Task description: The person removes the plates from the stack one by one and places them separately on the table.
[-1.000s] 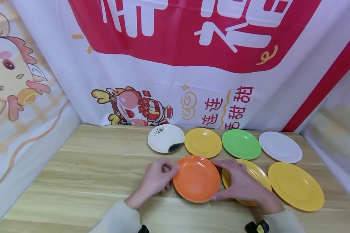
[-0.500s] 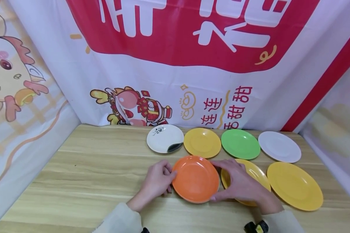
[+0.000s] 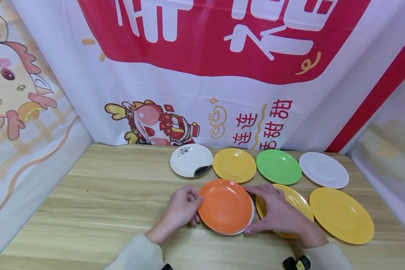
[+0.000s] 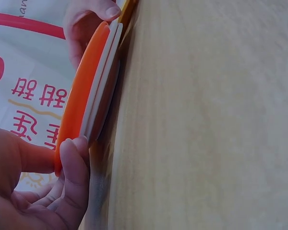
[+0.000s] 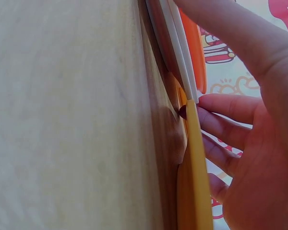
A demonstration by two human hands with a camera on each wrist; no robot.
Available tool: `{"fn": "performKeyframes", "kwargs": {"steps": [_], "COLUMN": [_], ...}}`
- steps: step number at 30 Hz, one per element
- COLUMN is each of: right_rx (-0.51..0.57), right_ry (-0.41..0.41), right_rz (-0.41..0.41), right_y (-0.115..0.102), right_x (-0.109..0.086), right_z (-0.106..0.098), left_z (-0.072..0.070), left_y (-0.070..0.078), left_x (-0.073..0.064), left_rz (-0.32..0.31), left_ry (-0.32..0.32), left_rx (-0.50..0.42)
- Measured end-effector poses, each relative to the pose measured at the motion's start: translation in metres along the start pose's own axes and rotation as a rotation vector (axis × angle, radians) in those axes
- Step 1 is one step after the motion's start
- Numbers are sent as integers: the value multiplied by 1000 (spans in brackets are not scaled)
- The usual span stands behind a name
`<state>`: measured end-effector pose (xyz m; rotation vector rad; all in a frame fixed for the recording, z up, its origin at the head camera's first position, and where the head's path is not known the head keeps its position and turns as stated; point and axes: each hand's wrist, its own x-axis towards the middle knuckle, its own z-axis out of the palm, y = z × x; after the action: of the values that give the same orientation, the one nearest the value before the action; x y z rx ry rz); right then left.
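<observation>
An orange plate (image 3: 225,206) lies on top of white plates (image 4: 102,79) in a stack at the front middle of the table. My left hand (image 3: 182,206) pinches the orange plate's left rim between thumb and fingers. In the left wrist view, that rim is lifted away from the white plates. On the other side, my right hand (image 3: 276,210) spans the right edge of the white plates, index finger at the back, thumb at the front. Its palm covers part of a yellow plate (image 5: 197,177) beside the stack.
Behind the stack, a row holds a white patterned plate (image 3: 189,159), a yellow plate (image 3: 234,165), a green plate (image 3: 278,167) and a plain white plate (image 3: 324,170). Another yellow plate (image 3: 342,215) lies at the right. A printed cloth (image 3: 148,86) hangs along the table's back edge.
The orange plate has shifted slightly left with my left hand, baring a white crescent of the plate below on the right. My right hand has stayed in place.
</observation>
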<state>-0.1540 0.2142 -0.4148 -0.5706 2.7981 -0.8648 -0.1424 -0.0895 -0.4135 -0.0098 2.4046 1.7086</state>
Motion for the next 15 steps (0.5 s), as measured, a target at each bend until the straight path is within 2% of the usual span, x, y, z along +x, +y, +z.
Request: {"fn": "performKeyframes", "kwargs": {"steps": [8,15], "right_rx": [6,12], "right_ry": [-3,-1], "right_rz": [12,8], "right_y": [-1,-1], "right_x": [0,0], "right_z": [-1,0], "left_z": [-2,-7], "left_y": [6,10], "left_x": [1,-1], "left_rz": [-32,-26], "left_ry": [-18,39], "left_rx": [-4,-6]}}
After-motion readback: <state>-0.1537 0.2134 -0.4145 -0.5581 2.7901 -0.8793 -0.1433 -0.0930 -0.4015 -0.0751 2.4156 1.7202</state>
